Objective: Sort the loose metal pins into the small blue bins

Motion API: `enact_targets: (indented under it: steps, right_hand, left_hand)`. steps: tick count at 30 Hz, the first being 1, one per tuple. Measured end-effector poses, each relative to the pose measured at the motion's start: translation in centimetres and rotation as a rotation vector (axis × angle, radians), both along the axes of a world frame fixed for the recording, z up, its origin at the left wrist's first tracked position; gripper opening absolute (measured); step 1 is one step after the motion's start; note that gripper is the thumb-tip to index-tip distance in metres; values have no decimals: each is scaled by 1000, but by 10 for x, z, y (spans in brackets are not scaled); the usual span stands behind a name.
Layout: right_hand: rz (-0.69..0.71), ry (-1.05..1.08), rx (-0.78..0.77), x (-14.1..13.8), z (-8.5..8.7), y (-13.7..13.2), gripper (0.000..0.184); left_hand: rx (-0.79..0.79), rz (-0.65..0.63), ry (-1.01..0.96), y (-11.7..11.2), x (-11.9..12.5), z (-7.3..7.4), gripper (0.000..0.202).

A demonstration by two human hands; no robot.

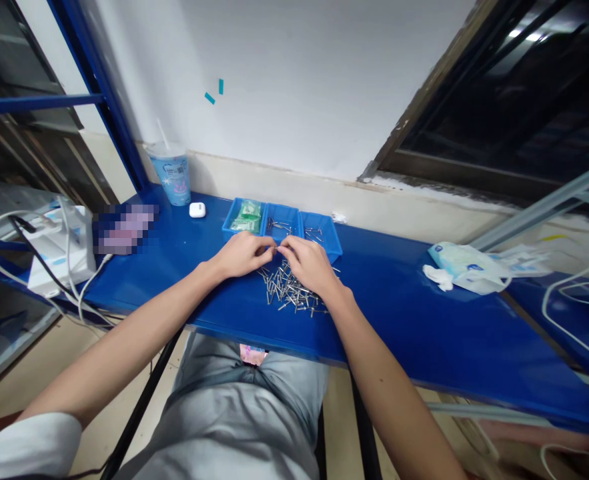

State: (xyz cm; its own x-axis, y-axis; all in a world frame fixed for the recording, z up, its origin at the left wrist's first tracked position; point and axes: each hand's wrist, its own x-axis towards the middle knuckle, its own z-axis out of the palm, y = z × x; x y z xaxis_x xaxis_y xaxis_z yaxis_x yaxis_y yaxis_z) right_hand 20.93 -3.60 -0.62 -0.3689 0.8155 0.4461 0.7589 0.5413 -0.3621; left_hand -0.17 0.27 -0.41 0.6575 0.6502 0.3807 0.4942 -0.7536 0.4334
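Observation:
My left hand [244,255] and my right hand [307,263] meet fingertip to fingertip above the table, both closed in a pinch. Whatever sits between the fingertips is too small to make out. Under and beside my right hand lies a loose pile of small silvery metal pins that look like blind rivets [291,293]. Just beyond my hands stand three blue bins in a row. Small green-and-clear packets [247,215] fill the left bin [228,227]. A few similar metal pins lie in the middle bin [294,212] and in the right bin [328,233].
On the blue table [389,320], a blue cup with a straw [173,177] and a white earbud case [197,210] stand back left. A white power strip [64,250] with cables is at far left. A tissue pack [467,263] with a crumpled tissue [438,277] lies right.

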Motion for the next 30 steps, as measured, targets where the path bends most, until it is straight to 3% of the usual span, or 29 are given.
enact_targets:
  steps: [30]
  right_hand:
    - [9,-9,-7,1,-1,1,21]
  left_hand:
    - [32,-9,9,2,0,-2,33]
